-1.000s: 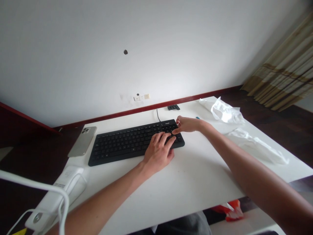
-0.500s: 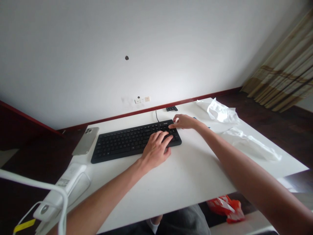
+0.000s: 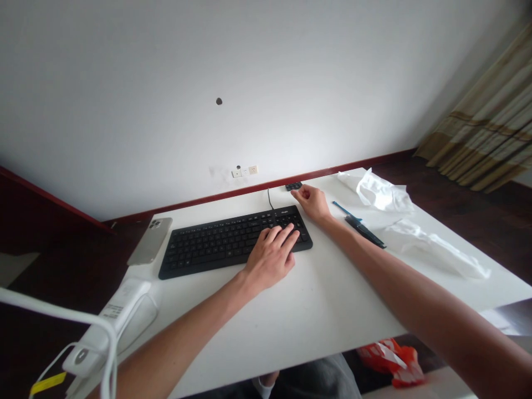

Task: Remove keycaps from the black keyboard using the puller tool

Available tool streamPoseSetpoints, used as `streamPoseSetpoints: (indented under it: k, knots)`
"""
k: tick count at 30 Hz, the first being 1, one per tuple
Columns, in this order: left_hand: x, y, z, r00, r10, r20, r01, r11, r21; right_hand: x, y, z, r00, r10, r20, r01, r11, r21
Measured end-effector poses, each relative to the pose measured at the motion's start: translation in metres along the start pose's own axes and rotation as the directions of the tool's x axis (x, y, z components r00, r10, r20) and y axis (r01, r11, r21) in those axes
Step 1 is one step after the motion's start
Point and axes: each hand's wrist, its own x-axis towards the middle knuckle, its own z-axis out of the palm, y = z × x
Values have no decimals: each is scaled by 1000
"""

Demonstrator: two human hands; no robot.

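Observation:
A black keyboard lies at a slant on the white table. My left hand rests across its right end, fingers stretched out over the keys there. Beyond the keyboard's top right corner is my right hand, with thumb and fingers pinched together. Whatever sits between those fingertips, if anything, is too small to make out. Right at these fingertips, near the table's back edge, is a group of small black pieces that look like keycaps.
A phone lies left of the keyboard, with a white power strip and cables nearer. Right of my right forearm are a slim blue tool, a dark narrow object and crumpled white wrapping. An orange-red bag lies below the table.
My right hand has moved from the keyboard's upper right keys back to the small black pieces, uncovering the blue tool and dark object. My left hand stays on the keyboard.

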Motion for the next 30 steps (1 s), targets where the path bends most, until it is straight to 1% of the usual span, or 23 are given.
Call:
streamPoseSetpoints:
  k: [2,3,6,10,13,16,21,26,30]
  knots:
    - [1,0,-1,1000,0,12,0,1000,10,1,1,2,1000,-5,-30,5,1000,-26]
    - [2,0,-2,1000,-1,18,1,1000,13,1,2,3,1000,-16,-24,15,998,-55]
    - [3,1,-4,1000,-6,30,6,1000,13,3,2,7,998,-44,49,54,976,-212]
    - [2,2,-2,1000,-16,17,16,1000,1,4,2,8,995,-26,97,67,893,-446]
    - [0,4,2,999,-32,-1,32,999,0,5,3,8,989,1,146,77,843,-533]
    - [-1,7,5,999,-42,-14,42,999,12,7,3,9,979,24,205,100,813,-573]
    - [-1,12,7,1000,-20,-20,21,998,59,9,2,10,966,29,258,140,777,-613]
    - [-1,14,10,1000,-7,-30,10,995,104,12,6,11,964,21,265,151,777,-611]
    - [-1,14,10,999,-8,-37,11,996,87,13,9,12,965,8,262,155,788,-596]
